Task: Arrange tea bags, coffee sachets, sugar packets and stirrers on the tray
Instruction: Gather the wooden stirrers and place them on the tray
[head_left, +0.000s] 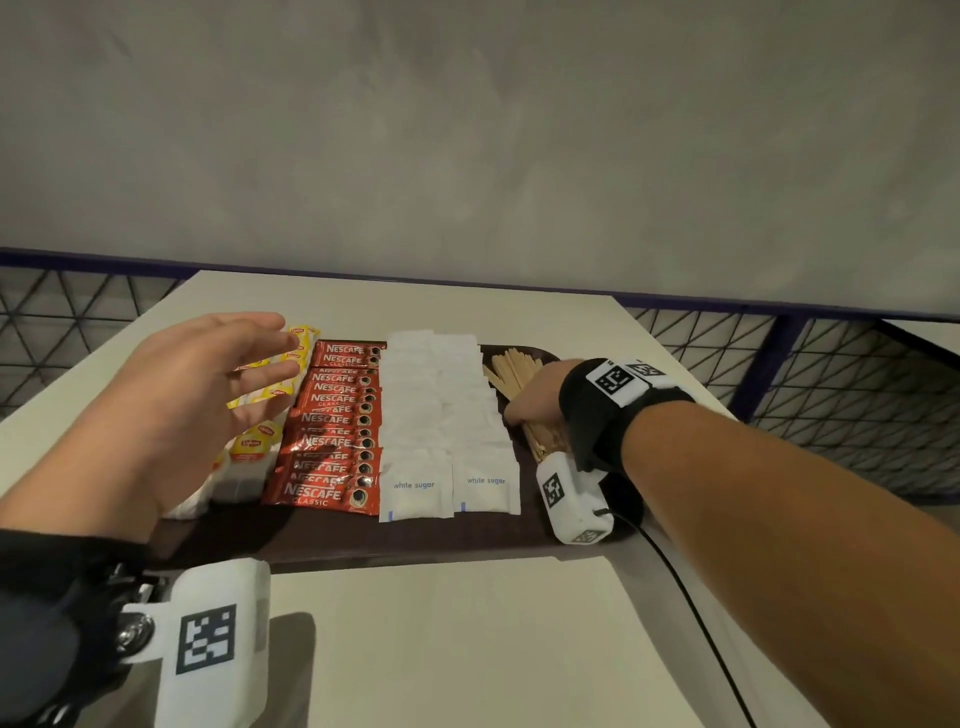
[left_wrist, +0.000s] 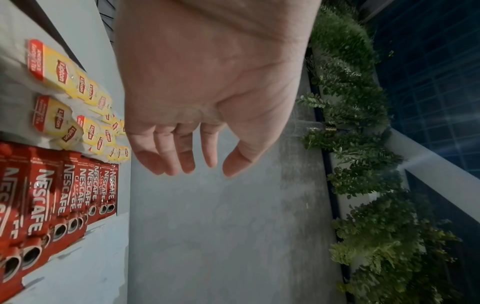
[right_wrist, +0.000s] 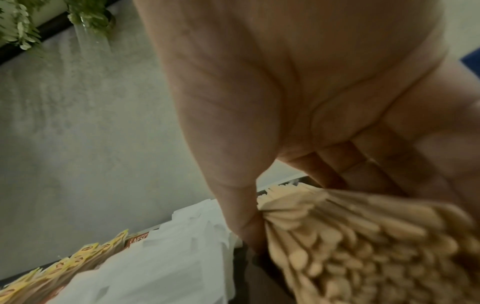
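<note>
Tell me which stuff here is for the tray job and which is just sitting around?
For the job:
tray
tea bags
coffee sachets
sugar packets
stirrers, gripped by the right hand
left hand, hovering over the tea bags

Just around:
table
railing
plants

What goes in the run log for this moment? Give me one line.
left hand: open, above tea bags | right hand: gripping stirrers | coffee sachets, sugar packets: rows on tray

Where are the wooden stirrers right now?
In the head view the wooden stirrers lie at the tray's right end, beside the sugar packets, under the right hand.
</note>
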